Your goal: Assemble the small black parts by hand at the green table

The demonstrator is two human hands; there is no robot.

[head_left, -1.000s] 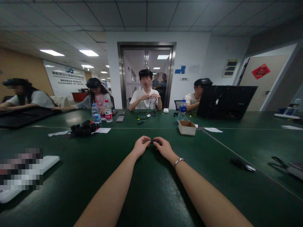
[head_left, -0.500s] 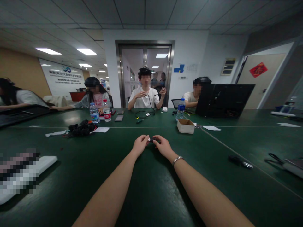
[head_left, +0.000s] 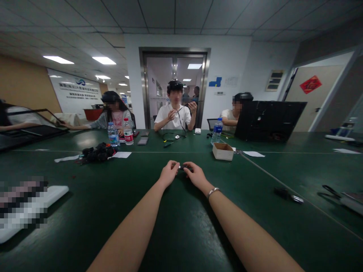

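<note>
A small black-and-silver piece [head_left: 181, 167] is pinched between my two hands just above the green table. The fingertips of my left hand [head_left: 169, 173] are closed on its silver end. My right hand [head_left: 195, 174], below a metal bracelet [head_left: 213, 192], grips the black end. Fingers cover most of the piece, so its exact kind cannot be made out. Off to the right on the table lies another black item with a shiny silver end [head_left: 288, 195].
Beyond my hands stand a small open cardboard box [head_left: 222, 152], water bottles [head_left: 128, 132] and a black tangled heap [head_left: 99, 153]. A white device [head_left: 58, 196] lies at left, a large black panel [head_left: 269, 120] at right. Across the table a person [head_left: 175, 113] handles a black cable.
My hands stay almost in place, still on the small piece. At far left a black frame now stands raised over the dark panel. The person opposite has lifted a hand slightly.
</note>
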